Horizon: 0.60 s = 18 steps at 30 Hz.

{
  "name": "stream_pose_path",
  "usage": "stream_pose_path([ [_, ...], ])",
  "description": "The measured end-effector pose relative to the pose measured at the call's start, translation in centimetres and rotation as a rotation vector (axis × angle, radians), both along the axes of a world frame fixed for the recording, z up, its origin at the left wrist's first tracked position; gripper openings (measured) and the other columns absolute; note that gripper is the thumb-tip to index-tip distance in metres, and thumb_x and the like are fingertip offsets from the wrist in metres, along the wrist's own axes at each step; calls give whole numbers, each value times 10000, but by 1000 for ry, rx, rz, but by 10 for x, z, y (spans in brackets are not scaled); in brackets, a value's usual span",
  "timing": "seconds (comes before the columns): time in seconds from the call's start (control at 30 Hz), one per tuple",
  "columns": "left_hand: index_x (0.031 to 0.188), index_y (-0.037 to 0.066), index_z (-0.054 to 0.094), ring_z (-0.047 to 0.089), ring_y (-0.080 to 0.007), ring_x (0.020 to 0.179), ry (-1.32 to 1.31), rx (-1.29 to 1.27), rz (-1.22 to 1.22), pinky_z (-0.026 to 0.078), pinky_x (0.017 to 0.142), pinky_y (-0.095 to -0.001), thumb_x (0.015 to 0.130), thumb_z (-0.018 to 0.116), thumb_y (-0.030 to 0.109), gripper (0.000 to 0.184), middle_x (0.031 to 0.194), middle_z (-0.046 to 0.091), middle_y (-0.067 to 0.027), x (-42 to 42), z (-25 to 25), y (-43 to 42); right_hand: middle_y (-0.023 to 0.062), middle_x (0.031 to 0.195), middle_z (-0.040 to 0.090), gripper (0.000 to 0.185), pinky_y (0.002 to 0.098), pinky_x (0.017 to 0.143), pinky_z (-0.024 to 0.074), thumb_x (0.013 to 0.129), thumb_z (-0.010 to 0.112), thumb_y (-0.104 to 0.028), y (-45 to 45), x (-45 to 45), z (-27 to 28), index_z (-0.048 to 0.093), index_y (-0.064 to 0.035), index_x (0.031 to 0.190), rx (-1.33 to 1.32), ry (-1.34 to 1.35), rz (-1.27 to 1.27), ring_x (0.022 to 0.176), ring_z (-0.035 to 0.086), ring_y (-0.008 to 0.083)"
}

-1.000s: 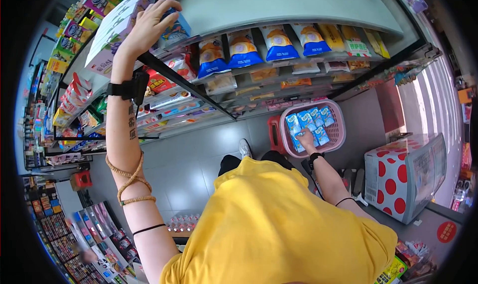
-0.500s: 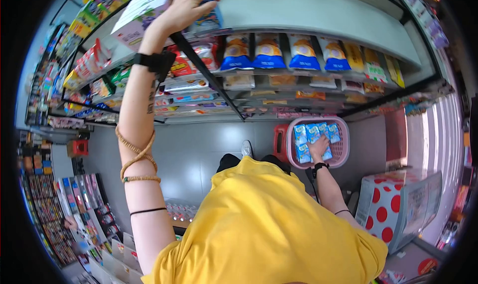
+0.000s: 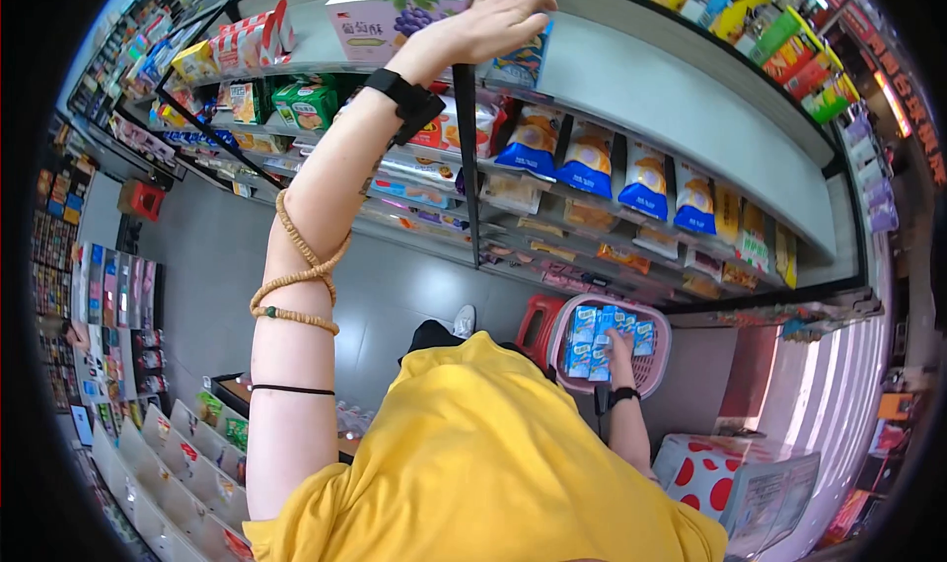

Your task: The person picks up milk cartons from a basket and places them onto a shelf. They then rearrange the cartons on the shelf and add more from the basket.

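Note:
My left hand (image 3: 498, 22) is stretched out over the top shelf with its fingers extended. It lies across a blue box (image 3: 525, 62) and beside a white and purple box with grapes on it (image 3: 380, 20); whether it presses on either is hard to tell. Low on the right, my right hand (image 3: 620, 353) is inside a pink basket (image 3: 655, 367), its fingers closed around a small blue drink carton (image 3: 606, 320). Several similar blue cartons (image 3: 580, 357) lie in the basket around it. My right fingertips are partly hidden.
A red stool (image 3: 536, 327) stands against the basket. Snack bags with blue bottoms (image 3: 589, 163) line the shelf below the top one. A dark shelf post (image 3: 467, 168) rises beside my left forearm. A white case with red dots (image 3: 702, 473) stands at lower right.
The view has turned, so the shelf and basket sit differently in it. My right hand has gone from lying over the cartons to gripping one. My left hand stays at the blue box.

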State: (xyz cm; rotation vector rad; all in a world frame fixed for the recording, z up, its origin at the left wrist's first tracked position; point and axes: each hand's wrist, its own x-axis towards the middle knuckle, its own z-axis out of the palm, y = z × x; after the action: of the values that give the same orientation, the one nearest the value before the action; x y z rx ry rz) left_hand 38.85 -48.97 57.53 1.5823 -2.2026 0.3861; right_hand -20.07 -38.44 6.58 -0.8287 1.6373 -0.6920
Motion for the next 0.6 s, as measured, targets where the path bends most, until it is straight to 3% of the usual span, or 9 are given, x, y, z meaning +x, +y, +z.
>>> stream_pose_path([
  [0.03,1256,49,563,506,-325,1220,-76,-141,-61,413,1006,-485,1055,406,248,324,1322,516,-139,1,-1,0,138,1176,696,475,386,713,538,819,752,-192,0,-7,6,560,-91,1241,160,-351,-62,1024,694,334],
  [0.07,1213,53,567,517,-334,1181,-34,-153,-52,419,1000,-482,1036,418,234,294,1253,527,-155,1,-2,1,140,1239,661,525,393,753,546,829,738,-153,-1,-13,11,536,-108,1311,143,-673,40,1094,674,351],
  [0.13,1262,58,528,480,-338,1238,149,-53,8,366,1082,-449,1042,376,282,349,1227,514,-159,-4,3,3,128,1240,639,641,402,793,544,797,800,-154,-1,24,99,512,-90,1366,52,-861,223,1079,664,333],
  [0.2,1166,32,566,518,-366,1156,213,-157,-11,414,1035,-444,1023,458,236,271,1149,527,-178,-7,3,5,86,1117,638,791,428,837,533,742,872,-136,-12,68,185,472,-67,1420,-43,-1048,389,974,662,283],
  [0.27,1118,16,583,540,-375,1115,248,-234,-41,441,1002,-437,1012,501,215,240,1119,536,-183,-7,7,6,78,1150,625,822,413,896,540,749,900,-193,-32,126,282,462,-60,1431,-262,-1224,704,1006,658,266],
  [0.33,1055,-3,608,573,-386,1042,315,-247,-47,478,943,-426,998,564,211,226,1062,552,-188,-14,9,11,67,1178,606,824,416,981,522,770,899,-229,-68,163,333,454,-75,1447,-373,-1291,869,1059,639,240],
  [0.47,1099,-6,615,588,-385,1070,440,-184,-13,479,963,-428,989,591,233,265,1090,568,-201,-24,14,33,57,1284,600,494,426,958,522,972,701,-201,-116,229,438,494,-106,1411,-527,-1066,589,1167,617,252],
  [0.53,1127,-14,608,582,-390,1098,480,-121,42,472,982,-433,967,626,276,332,1120,575,-201,-29,12,52,69,1320,620,414,433,1061,475,997,650,-134,-153,260,473,509,-106,1386,-596,-1057,707,1215,613,228],
  [0.6,1138,-12,607,572,-391,1130,393,-148,29,464,998,-441,940,659,307,379,1142,581,-193,-32,1,62,71,1236,664,411,389,1003,515,951,713,-120,-194,290,488,554,-78,1328,-789,-745,842,1130,650,202],
])
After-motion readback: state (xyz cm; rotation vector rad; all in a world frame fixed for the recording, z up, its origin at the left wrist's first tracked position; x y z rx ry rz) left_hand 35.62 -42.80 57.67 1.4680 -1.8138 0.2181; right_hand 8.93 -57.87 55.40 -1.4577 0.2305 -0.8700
